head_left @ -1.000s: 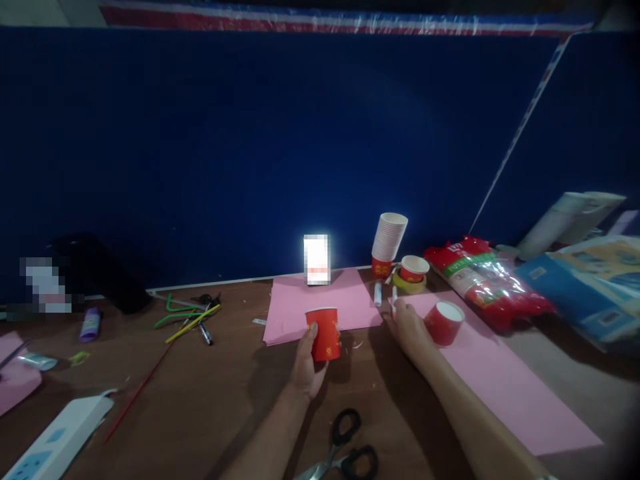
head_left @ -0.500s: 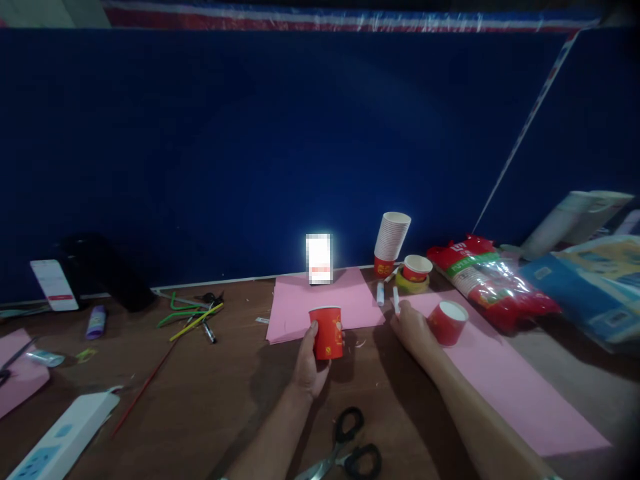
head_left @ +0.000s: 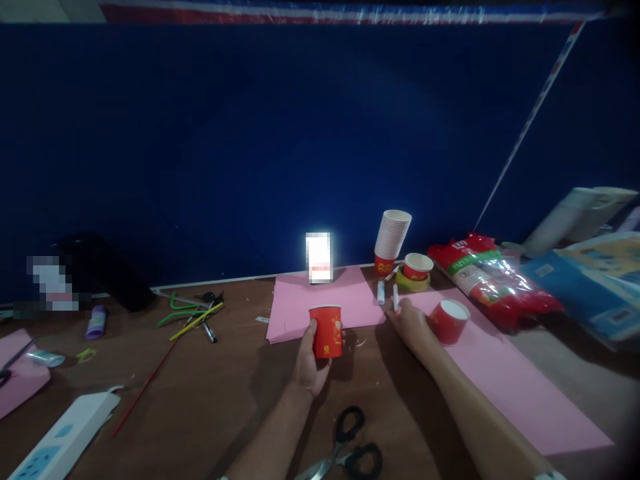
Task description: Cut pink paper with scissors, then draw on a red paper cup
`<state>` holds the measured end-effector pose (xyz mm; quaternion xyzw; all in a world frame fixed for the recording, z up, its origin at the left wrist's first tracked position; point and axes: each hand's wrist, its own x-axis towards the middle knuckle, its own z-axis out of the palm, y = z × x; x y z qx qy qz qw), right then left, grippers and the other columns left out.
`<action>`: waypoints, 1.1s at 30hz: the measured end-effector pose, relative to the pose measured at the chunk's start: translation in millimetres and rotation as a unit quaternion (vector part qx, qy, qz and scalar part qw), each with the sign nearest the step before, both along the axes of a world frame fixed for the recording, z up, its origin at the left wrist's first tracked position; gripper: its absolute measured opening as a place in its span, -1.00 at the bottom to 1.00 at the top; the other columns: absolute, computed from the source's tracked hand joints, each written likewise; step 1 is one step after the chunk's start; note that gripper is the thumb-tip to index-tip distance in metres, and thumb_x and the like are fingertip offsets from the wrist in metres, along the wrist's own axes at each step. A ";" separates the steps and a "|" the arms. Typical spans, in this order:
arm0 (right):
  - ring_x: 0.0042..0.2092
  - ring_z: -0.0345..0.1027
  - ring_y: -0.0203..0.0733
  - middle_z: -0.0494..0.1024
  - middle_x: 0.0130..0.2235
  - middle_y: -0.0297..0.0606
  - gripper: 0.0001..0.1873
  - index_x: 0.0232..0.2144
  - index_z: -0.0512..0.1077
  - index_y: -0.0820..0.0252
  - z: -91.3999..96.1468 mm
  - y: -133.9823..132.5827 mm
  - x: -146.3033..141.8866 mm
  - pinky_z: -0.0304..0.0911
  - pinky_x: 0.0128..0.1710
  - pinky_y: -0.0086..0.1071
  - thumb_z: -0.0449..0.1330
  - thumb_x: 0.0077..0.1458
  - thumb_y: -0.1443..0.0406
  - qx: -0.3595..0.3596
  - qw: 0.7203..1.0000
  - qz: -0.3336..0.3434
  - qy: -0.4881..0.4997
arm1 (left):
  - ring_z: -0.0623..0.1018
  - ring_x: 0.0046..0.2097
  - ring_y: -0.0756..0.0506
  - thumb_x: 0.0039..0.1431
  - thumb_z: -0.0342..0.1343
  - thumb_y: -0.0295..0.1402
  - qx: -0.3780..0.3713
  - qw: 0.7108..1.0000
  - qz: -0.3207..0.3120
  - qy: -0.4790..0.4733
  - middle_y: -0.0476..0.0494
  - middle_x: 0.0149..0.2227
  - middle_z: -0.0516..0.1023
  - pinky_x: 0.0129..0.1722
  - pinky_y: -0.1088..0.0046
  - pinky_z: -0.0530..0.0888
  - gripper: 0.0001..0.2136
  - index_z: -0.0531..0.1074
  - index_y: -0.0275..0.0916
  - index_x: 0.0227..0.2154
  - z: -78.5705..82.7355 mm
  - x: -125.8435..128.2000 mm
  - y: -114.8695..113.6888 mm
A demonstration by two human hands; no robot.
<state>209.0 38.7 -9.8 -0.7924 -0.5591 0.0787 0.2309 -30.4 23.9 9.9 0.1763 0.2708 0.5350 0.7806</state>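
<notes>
My left hand (head_left: 313, 360) is closed around a red paper cup (head_left: 328, 332) with yellow print, held upright over the table in front of the pink paper. The cup's pale rim faces up. Farther right, my right hand (head_left: 411, 328) has bent fingers at the lower end of a small white stick (head_left: 395, 297); the fingertips are partly hidden. Just beside that hand, a second red paper cup (head_left: 451, 322) rests tilted on a pink sheet (head_left: 520, 387). A small white tube (head_left: 381, 293) with a blue label lies left of the stick.
Scissors (head_left: 350, 443) lie near the front edge. At the back are stacked paper cups (head_left: 393, 237), a cup on a yellow tape roll (head_left: 414, 284), a lit phone (head_left: 320, 257) and pink paper (head_left: 295, 307). A red packet (head_left: 490, 280) sits right; pipe cleaners (head_left: 193, 320) and a power strip (head_left: 65, 433) left.
My right hand has shifted very slightly left and up by the white stick. My left hand and its cup are almost still.
</notes>
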 end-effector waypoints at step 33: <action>-0.57 0.21 -0.36 0.34 -0.52 -0.41 -0.89 -0.44 0.28 0.15 26.7 -11.5 -32.7 0.20 -0.61 -0.47 0.11 -0.05 0.25 0.116 0.769 0.044 0.627 | 0.58 -0.29 -0.14 0.10 0.13 -0.19 -0.009 1.000 -0.003 -0.003 -0.26 -0.31 0.59 -0.25 0.35 0.51 -0.61 0.41 -0.41 -0.11 0.1 0.2 1.4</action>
